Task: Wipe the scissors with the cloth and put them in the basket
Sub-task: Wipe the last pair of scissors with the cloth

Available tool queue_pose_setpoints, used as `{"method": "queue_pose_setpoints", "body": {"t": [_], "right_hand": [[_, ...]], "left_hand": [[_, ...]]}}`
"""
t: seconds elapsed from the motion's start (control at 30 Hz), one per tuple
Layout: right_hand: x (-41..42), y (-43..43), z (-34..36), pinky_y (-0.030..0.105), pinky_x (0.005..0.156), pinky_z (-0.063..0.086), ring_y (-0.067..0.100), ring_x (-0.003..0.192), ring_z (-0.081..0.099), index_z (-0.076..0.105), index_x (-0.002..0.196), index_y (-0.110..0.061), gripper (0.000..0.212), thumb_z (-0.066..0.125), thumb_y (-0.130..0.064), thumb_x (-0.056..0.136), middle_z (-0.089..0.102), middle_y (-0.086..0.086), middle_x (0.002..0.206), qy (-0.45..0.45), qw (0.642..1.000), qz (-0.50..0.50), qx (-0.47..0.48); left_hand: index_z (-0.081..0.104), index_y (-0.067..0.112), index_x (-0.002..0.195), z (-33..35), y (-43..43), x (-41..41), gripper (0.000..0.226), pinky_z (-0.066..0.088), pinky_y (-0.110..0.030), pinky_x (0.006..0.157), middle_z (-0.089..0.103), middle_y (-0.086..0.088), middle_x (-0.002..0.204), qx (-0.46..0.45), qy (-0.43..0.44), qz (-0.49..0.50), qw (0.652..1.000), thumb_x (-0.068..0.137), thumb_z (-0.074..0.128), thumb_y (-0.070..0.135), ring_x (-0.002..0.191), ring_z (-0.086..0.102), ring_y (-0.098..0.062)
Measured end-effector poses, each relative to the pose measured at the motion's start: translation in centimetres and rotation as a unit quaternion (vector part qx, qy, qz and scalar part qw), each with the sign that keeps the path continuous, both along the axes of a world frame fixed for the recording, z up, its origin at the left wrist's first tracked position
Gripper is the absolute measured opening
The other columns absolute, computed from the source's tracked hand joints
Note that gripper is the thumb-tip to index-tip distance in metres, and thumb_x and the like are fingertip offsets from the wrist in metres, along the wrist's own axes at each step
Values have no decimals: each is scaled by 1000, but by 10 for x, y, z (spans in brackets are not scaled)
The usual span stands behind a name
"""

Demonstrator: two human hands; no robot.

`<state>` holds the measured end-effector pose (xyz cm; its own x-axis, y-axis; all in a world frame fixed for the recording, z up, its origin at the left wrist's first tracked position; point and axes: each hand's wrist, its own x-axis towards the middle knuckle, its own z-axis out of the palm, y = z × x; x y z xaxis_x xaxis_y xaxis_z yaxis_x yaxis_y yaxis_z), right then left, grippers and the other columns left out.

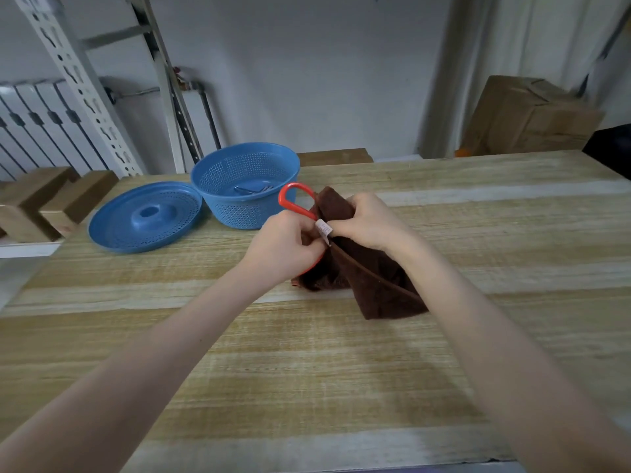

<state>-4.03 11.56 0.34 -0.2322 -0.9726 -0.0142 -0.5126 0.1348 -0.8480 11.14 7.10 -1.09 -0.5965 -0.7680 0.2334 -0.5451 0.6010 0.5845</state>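
Note:
My left hand [285, 245] grips the red-handled scissors [290, 199] by the handles; one red loop sticks up above my fingers. The blades are hidden inside a dark brown cloth [372, 285], which my right hand [367, 221] holds bunched around them. The lower part of the cloth hangs down onto the wooden table [307, 370]. A white label shows on the cloth between my two hands. The blue perforated basket [244, 189] stands just behind and to the left of my hands, with some metal utensils inside it.
A blue perforated lid [145, 216] lies flat on the table left of the basket. Wooden blocks [51, 199] sit off the table's far left corner. A cardboard box [526, 114] stands behind the table at the right, and a metal rack at the back left.

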Motion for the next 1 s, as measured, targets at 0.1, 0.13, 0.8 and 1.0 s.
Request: {"method": "queue_pose_setpoints", "body": {"t": [0.1, 0.13, 0.8, 1.0], "right_hand": [[-3, 0, 0, 20, 45, 27, 2, 42, 36, 46, 54, -16, 40, 80, -20, 75, 41, -11, 49, -4, 1000, 30, 2], [-3, 1, 0, 19, 44, 27, 1, 42, 36, 45, 54, -16, 41, 79, -18, 76, 40, -12, 48, -8, 999, 39, 0], [-9, 4, -4, 22, 53, 38, 9, 56, 53, 62, 71, -5, 16, 76, -10, 75, 56, 1, 62, -42, 999, 21, -5], [-8, 3, -4, 22, 52, 38, 10, 58, 55, 66, 73, -3, 17, 79, -13, 73, 59, 4, 66, -47, 999, 4, -2]], "left_hand": [[60, 22, 56, -2, 1, 0, 26, 52, -39, 62, 65, -5, 60, 11, 4, -4, 1000, 81, 68, 18, 60, 59, -24], [64, 21, 60, -2, 0, 0, 23, 52, -38, 63, 66, -6, 62, 17, 7, -9, 1000, 82, 69, 18, 62, 61, -25], [71, 4, 69, 5, -1, -1, 20, 50, -35, 62, 67, -10, 64, 37, -5, -22, 999, 82, 72, 19, 57, 58, -22], [73, 5, 73, 8, -1, -3, 18, 49, -32, 60, 66, -9, 64, 14, -28, -19, 999, 84, 69, 20, 56, 56, -20]]}}
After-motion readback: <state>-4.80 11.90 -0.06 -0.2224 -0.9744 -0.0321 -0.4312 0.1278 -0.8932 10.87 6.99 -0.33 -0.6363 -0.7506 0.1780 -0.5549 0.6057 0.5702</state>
